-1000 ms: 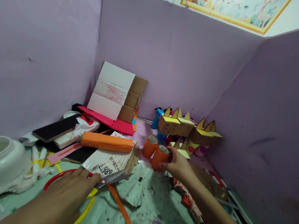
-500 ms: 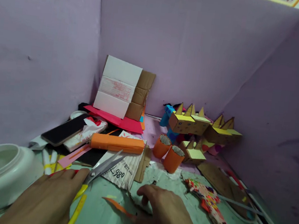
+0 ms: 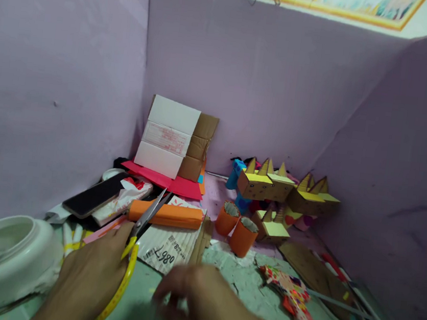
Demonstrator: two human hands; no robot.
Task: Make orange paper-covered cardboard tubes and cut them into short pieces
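Note:
My left hand (image 3: 90, 272) is closed around the handles of a pair of scissors (image 3: 130, 266) with yellow grips. Their blades point away from me, slightly apart, and cross in front of an orange paper roll (image 3: 182, 217). To the right, my right hand (image 3: 197, 299) hovers low over the green tabletop (image 3: 254, 308). Its fingers are curled and smeared by motion, so whether anything is in them is hidden. Just beyond it lies a corrugated white cardboard piece (image 3: 167, 247) with printed numbers. Two short orange tubes (image 3: 243, 238) stand upright farther back.
At left are a white pot (image 3: 39, 253), a black phone (image 3: 94, 195) and glue sticks (image 3: 68, 238). A folded box (image 3: 168, 137) leans at the back. Cardboard models with spikes (image 3: 264, 186) stand at back right. A patterned cloth-like piece (image 3: 294, 297) lies at right.
My left hand and the scissors have moved up and forward. My right hand has shifted left and nearer to me; the orange and dark scraps beside it no longer show. The view has tilted upward.

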